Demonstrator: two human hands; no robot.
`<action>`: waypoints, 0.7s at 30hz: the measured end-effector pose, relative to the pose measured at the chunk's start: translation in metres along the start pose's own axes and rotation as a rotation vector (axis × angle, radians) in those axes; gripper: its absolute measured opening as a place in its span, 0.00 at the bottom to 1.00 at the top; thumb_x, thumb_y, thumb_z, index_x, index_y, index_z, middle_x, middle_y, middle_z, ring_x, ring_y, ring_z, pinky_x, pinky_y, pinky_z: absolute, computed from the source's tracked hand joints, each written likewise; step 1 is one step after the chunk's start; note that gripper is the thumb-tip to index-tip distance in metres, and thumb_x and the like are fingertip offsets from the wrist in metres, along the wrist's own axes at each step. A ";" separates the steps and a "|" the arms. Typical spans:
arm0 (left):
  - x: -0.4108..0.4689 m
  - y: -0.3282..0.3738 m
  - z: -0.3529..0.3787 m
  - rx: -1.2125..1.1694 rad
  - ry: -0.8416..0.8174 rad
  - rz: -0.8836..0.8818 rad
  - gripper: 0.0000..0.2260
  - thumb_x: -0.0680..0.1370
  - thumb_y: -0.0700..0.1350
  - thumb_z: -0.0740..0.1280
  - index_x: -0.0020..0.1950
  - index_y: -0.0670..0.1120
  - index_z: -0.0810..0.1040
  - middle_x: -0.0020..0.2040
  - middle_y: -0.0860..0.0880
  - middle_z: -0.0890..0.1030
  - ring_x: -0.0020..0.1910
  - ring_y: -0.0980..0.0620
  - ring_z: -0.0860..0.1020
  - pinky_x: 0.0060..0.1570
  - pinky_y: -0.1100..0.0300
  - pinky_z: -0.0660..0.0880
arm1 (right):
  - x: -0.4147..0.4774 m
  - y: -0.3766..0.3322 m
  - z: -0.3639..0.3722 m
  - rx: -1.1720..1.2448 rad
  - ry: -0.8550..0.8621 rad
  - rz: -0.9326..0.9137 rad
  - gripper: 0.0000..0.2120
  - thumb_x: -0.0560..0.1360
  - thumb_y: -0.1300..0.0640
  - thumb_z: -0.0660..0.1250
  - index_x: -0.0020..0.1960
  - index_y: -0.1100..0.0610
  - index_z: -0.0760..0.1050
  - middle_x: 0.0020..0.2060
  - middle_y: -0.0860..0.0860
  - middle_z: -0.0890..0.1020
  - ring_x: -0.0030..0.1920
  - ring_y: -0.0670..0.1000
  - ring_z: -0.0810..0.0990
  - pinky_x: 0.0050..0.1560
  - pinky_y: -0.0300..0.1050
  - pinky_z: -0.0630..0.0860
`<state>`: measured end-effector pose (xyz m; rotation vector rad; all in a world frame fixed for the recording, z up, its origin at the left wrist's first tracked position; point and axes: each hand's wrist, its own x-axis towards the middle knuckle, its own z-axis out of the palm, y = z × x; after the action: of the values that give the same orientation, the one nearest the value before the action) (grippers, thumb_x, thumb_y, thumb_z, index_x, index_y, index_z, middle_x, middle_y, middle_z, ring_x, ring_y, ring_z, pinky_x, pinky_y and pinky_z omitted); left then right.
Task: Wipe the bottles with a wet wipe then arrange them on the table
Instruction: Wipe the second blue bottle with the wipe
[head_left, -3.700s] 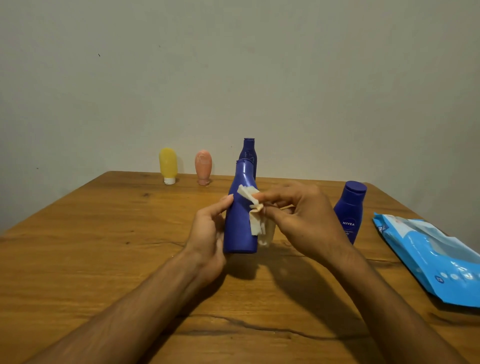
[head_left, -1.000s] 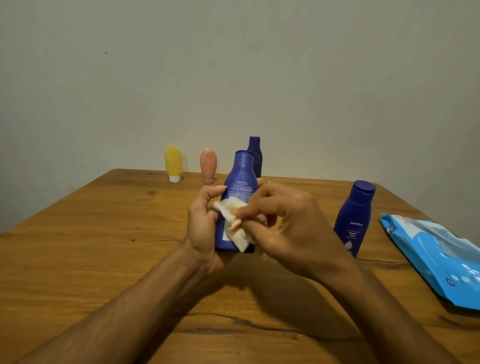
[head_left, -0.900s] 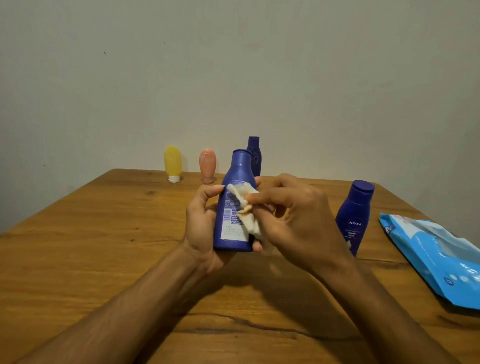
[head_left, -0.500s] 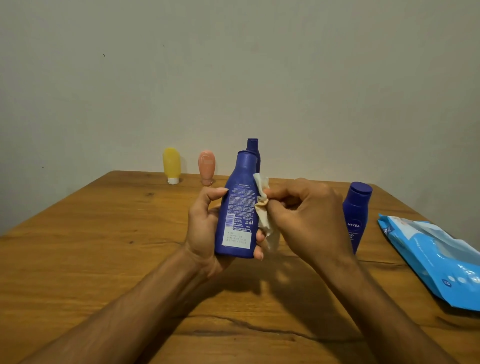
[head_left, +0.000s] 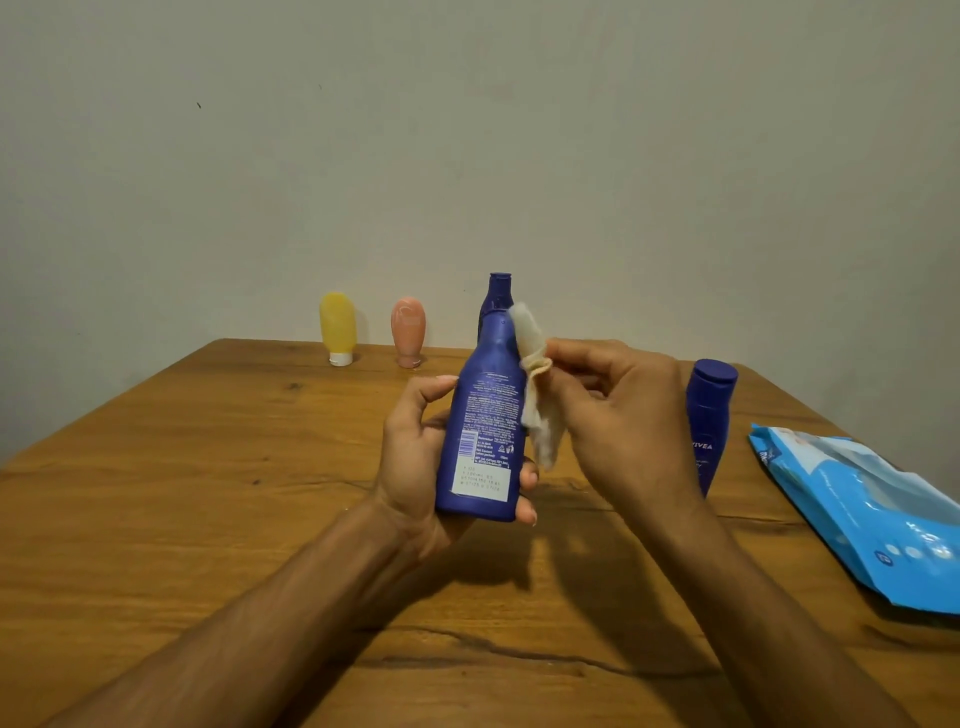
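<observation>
Dark blue plastic bottle, narrow neck widening to a rounded shoulder, is up off the wooden table in front of you, roughly centre. It is upright with the top leaning a little to your right. Its back faces you: small white print down the body, and a white rectangular sticker low near the base. Surface is matte, and the cap end is partly covered. Your left hand grips the lower half, thumb along the left side and fingers wrapped behind, with two fingertips showing at the right of the base. Crumpled off-white wet wipe lies against the bottle's right shoulder. One end stands up beside the neck and the other hangs down the right side. Your right hand pinches the wipe at its bunched middle between thumb and fingertips, the other fingers loosely curled. Behind the held bottle a second dark blue bottle stands at the far table edge, only its neck showing. Left of it stand a peach squeeze tube and, further left, a yellow squeeze tube on a white cap, both apart from each other. To your right a shorter dark blue lotion bottle with white lettering stands on the table, partly hidden by your right hand. A light blue wipes pack lies flat near the right edge. A plain grey wall is behind.
</observation>
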<state>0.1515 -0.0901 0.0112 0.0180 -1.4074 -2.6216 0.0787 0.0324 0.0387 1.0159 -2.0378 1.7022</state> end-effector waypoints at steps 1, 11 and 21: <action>0.000 0.000 0.000 0.005 0.005 0.000 0.25 0.73 0.58 0.58 0.56 0.38 0.76 0.39 0.40 0.77 0.31 0.43 0.76 0.28 0.54 0.77 | -0.002 -0.001 0.002 -0.049 -0.046 -0.061 0.11 0.74 0.57 0.68 0.57 0.52 0.79 0.48 0.43 0.79 0.47 0.39 0.78 0.42 0.26 0.75; 0.001 -0.002 -0.005 0.039 0.160 0.052 0.26 0.71 0.62 0.60 0.54 0.42 0.79 0.36 0.44 0.79 0.33 0.47 0.78 0.31 0.54 0.77 | -0.009 -0.001 0.009 -0.385 -0.308 -0.625 0.18 0.64 0.63 0.77 0.53 0.61 0.79 0.49 0.56 0.81 0.50 0.53 0.80 0.49 0.46 0.78; -0.001 -0.001 -0.006 0.119 0.033 0.006 0.27 0.77 0.62 0.56 0.49 0.37 0.78 0.37 0.39 0.78 0.32 0.42 0.76 0.29 0.54 0.76 | -0.008 -0.003 0.008 -0.366 -0.106 -0.430 0.16 0.74 0.51 0.65 0.57 0.58 0.77 0.51 0.53 0.76 0.48 0.44 0.74 0.44 0.32 0.74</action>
<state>0.1526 -0.0942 0.0066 0.0716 -1.5470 -2.5170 0.0877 0.0276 0.0339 1.3129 -1.9143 1.0375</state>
